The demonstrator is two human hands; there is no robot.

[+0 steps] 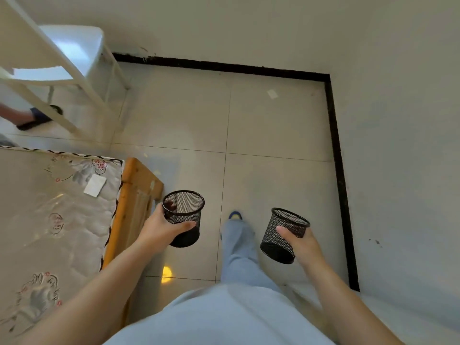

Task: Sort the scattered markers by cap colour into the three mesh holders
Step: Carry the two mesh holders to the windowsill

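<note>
Two black mesh holders held over the floor, low in the frame. Left holder (183,218) at lower centre, upright, mouth open toward the camera, nothing seen inside but fingertips. Gripped by the left hand (159,227): thumb across the near wall, fingers (170,205) curled round the far side and showing through the mesh. Right holder (283,235) at lower right, tilted with its rim leaning up and right, gripped by the right hand (302,241): thumb pressed on the near wall, other fingers wrapped behind, mostly hidden. Holders well apart, with a pale trouser leg (237,247) and a blue-and-yellow shoe tip (235,215) between them. No markers in sight; third holder out of view.

Just left of the left holder, the wooden corner of a bed frame (135,195), running down toward the lower left. Beyond it a quilted mattress (49,220) under clear plastic, filling the lower-left quarter, with a white label (95,185) near its upper right edge.

Pale tiled floor (273,125) open through the middle of the frame, bounded by a black skirting strip (336,145) along the top and down the right side, meeting at a corner in the upper right. White walls beyond the strip. Small pale scrap (272,93) on the tiles near that corner.

Upper left: white chair (82,46) and slanted white rails closing that side. Under them, at the left edge, another person's foot in a dark sandal (37,118).
</note>
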